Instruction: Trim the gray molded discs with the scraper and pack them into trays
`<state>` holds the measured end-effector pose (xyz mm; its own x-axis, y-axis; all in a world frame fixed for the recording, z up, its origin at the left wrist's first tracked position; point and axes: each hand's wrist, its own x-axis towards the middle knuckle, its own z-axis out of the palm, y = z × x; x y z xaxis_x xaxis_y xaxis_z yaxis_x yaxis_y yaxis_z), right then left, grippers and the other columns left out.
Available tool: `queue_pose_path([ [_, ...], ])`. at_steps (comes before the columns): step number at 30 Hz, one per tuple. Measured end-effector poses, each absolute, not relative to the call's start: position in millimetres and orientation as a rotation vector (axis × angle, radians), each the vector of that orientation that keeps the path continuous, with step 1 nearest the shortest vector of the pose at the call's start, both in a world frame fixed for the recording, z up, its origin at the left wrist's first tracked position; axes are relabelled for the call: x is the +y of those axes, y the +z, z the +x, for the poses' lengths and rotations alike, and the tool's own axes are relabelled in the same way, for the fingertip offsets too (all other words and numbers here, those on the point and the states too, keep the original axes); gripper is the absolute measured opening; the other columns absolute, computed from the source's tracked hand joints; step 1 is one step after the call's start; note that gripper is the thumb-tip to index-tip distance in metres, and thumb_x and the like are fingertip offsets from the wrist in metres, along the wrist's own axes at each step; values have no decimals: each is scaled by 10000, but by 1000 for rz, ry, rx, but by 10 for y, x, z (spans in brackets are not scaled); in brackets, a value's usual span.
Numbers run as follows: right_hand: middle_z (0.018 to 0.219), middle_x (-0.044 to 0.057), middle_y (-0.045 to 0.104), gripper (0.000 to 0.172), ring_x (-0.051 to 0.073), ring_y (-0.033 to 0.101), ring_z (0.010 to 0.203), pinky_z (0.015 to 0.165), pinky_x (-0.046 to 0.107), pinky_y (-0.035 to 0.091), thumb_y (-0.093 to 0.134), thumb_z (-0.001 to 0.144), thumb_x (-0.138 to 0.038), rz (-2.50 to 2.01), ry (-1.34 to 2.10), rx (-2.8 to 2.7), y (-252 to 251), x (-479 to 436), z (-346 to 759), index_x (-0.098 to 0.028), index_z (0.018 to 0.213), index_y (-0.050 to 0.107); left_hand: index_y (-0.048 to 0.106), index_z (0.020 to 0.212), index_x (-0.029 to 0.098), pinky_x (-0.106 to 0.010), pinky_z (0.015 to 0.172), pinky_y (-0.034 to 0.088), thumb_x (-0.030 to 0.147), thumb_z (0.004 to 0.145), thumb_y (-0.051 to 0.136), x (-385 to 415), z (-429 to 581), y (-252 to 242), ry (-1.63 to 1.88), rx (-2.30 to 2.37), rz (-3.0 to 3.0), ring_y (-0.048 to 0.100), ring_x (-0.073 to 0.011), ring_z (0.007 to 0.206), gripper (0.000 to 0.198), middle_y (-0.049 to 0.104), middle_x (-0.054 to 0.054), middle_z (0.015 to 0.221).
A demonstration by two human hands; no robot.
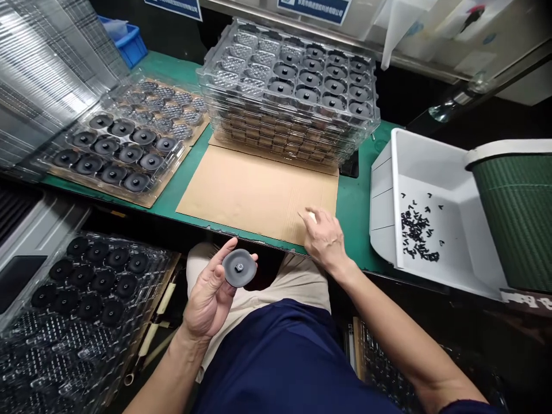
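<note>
My left hand (210,293) is raised above my lap and grips a round black rubber disc (239,268), with a metal hex nut at its centre. My right hand (323,238) rests at the front of a flat cardboard sheet (259,192) on the green bench. A small white item (309,216) shows between its fingertips, too small to identify. Behind the sheet stands a tall stack of clear plastic trays (288,92) holding dark discs. A single tray of similar discs (116,149) lies to the left.
A white bin (414,201) with several small black pieces (416,233) stands right of the bench mat (357,218), beside a green ribbed basket (517,218). More disc trays (86,282) sit low at my left. A blue crate (123,40) stands at the back left.
</note>
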<state>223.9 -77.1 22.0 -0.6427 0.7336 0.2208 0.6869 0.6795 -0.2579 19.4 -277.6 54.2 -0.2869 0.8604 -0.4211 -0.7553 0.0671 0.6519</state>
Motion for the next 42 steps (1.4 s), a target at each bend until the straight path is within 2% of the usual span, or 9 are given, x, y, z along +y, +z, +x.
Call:
queue_pose_path([
  [2,988,112,712,310,210,659,936,860,332,507,419,1062,-260,-1050,731,-2423,354,-1074,2141,-152,1032,708,635,1420,220,-433,1104,517,471,888,763,-2723,277,555,1592,1038,167,698,-316,1203,602,769,-145,1208],
  [4,750,45,671,441,147,647,694,689,262,518,403,1098,-425,-918,1454,-2188,468,-1377,2003,-168,842,654,663,1391,216,-429,1099,518,428,899,755,-2662,363,588,1600,1089,200,694,-311,1207,544,773,-142,1197],
  [6,673,13,636,535,111,610,566,572,222,495,412,1078,-572,-846,1967,-1839,523,-1605,1880,-170,774,592,689,1361,222,-408,1072,534,394,917,737,-2613,425,624,1608,1141,244,688,-300,1212,480,769,-131,1212],
  [8,659,-1,624,576,90,585,514,519,199,470,455,1031,-667,-872,2137,-1561,534,-1731,1807,-167,766,559,712,1332,222,-354,1039,546,363,926,727,-2587,453,645,1619,1215,293,682,-278,1217,429,758,-116,1249],
  [18,545,-39,526,529,63,479,451,483,180,395,446,1068,-562,-905,1867,-1677,604,-1742,1879,-178,714,532,525,1518,300,-302,1041,534,244,850,823,-2610,547,576,1465,1394,496,687,-216,1173,733,726,-64,1305],
  [23,594,-47,472,407,69,426,512,525,204,349,420,1092,-412,-745,1655,-1816,647,-1768,1926,-186,765,507,730,1200,251,-232,911,549,286,848,831,-2585,651,666,1486,1573,570,698,-174,998,368,749,-27,1090],
  [30,623,-39,423,387,76,396,549,553,224,331,435,1057,-304,-635,1472,-1867,711,-1722,1955,-195,686,419,799,909,201,-241,828,569,361,792,865,-2462,678,856,1538,1466,315,695,-173,895,209,755,-34,925],
  [37,559,-41,464,424,72,391,493,502,216,317,438,1072,-388,-822,1570,-1812,693,-1611,2096,-187,702,490,800,1144,224,-258,762,601,368,778,878,-2512,686,764,1441,1474,229,716,-191,896,402,781,-76,1078],
  [42,590,-26,530,428,73,459,526,549,205,374,444,1088,-328,-706,1525,-1912,687,-1471,2191,-175,697,522,781,1148,224,-257,672,605,328,824,846,-2569,684,786,1418,1639,500,699,-173,779,346,772,-69,1047],
])
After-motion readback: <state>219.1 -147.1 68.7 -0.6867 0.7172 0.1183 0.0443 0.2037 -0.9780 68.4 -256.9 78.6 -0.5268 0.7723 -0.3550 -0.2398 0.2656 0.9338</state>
